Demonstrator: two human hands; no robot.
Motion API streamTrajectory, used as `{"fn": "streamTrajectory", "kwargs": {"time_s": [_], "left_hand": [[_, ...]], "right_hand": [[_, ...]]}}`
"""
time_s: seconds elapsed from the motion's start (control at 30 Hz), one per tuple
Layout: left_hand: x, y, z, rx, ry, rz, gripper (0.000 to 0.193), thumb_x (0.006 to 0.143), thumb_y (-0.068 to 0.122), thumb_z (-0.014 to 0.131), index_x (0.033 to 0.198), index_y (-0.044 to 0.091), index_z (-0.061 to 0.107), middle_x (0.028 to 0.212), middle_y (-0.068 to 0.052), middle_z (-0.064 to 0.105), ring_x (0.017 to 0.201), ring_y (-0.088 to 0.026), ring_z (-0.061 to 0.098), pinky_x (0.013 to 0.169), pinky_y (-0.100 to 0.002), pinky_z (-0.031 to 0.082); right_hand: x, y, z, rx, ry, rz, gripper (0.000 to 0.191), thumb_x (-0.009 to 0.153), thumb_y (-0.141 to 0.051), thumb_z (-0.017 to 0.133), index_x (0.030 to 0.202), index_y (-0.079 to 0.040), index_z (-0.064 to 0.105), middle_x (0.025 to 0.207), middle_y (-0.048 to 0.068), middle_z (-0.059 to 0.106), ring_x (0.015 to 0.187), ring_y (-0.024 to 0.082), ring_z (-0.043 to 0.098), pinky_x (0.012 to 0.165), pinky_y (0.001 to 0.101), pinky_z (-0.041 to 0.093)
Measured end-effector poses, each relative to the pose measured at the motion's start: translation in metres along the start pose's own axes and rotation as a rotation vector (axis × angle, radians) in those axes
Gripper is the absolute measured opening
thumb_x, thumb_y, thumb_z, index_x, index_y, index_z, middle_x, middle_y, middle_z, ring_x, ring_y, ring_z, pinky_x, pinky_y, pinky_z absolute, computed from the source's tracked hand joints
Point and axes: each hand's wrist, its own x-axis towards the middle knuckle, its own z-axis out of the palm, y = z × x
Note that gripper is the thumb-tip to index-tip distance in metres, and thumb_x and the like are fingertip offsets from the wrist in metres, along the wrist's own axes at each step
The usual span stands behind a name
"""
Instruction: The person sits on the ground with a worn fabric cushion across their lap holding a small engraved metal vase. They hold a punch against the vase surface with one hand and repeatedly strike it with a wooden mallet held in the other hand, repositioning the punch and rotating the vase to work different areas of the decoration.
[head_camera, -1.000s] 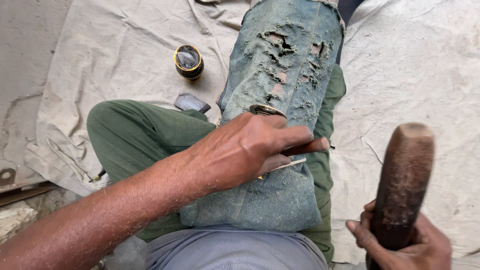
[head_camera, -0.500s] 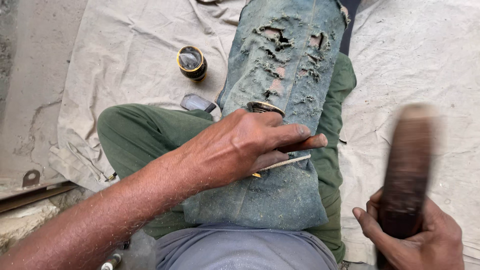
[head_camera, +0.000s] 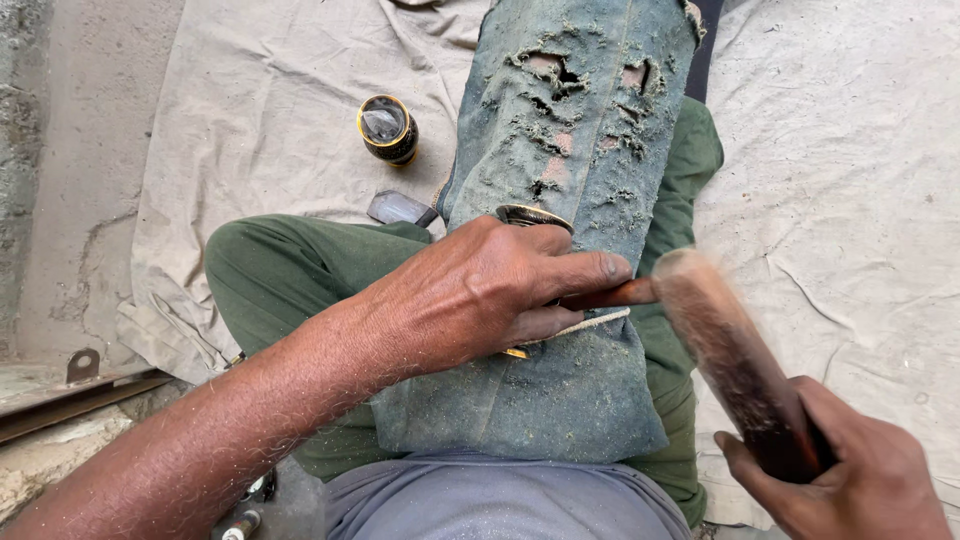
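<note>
The left hand (head_camera: 480, 300) pinches a thin tool (head_camera: 612, 295) on the torn jeans (head_camera: 580, 150). The right hand (head_camera: 850, 470) grips a wooden club (head_camera: 730, 360), fingers wrapped tight.

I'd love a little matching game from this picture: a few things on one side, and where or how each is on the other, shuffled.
Things:
1. wooden mallet
2. small round tin
3. torn denim
4. thin tool with a reddish handle

Places or states:
A. draped over the person's leg, full of ragged holes
B. gripped in the left hand
C. standing on the pale cloth, apart from both hands
D. held in the right hand, its head blurred

Pairs: 1-D, 2-C, 3-A, 4-B
</note>
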Motion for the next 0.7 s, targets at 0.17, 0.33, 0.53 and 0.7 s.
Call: {"fn": "streamTrajectory", "kwargs": {"time_s": [0.17,0.33,0.53,0.7], "left_hand": [[0.001,-0.001,0.002,0.017,-0.034,-0.011,0.035,0.095,0.029,0.072,0.128,0.019,0.067,0.081,-0.009,0.068,0.073,-0.026,0.071,0.06,-0.043,0.056],[0.001,-0.003,0.002,0.048,-0.012,0.039,0.034,0.096,0.03,0.073,0.128,0.02,0.067,0.082,-0.007,0.069,0.075,-0.026,0.07,0.061,-0.043,0.055],[0.001,-0.004,0.0,0.022,-0.009,0.046,0.037,0.094,0.029,0.075,0.129,0.02,0.067,0.082,-0.009,0.069,0.072,-0.027,0.07,0.06,-0.043,0.055],[0.003,-0.006,-0.001,0.014,-0.016,0.068,0.038,0.092,0.029,0.076,0.128,0.019,0.067,0.079,-0.009,0.067,0.071,-0.029,0.069,0.059,-0.045,0.053]], "right_hand": [[-0.007,-0.006,0.007,0.126,0.123,-0.103,0.036,0.074,-0.022,0.09,0.1,-0.009,0.07,0.076,0.003,0.07,0.072,0.015,0.073,0.069,0.031,0.064],[-0.008,-0.002,0.013,0.341,0.161,-0.072,0.039,0.071,-0.018,0.091,0.101,-0.006,0.069,0.077,0.007,0.072,0.067,0.017,0.079,0.069,0.0329,0.064],[-0.009,0.002,0.02,0.257,0.187,-0.056,0.038,0.067,-0.015,0.092,0.097,-0.005,0.07,0.078,0.009,0.073,0.073,0.02,0.075,0.075,0.0334,0.063],[-0.011,0.01,0.023,0.152,0.145,0.04,0.042,0.064,-0.015,0.094,0.098,-0.005,0.072,0.078,0.009,0.072,0.072,0.02,0.075,0.075,0.0341,0.064]]}}
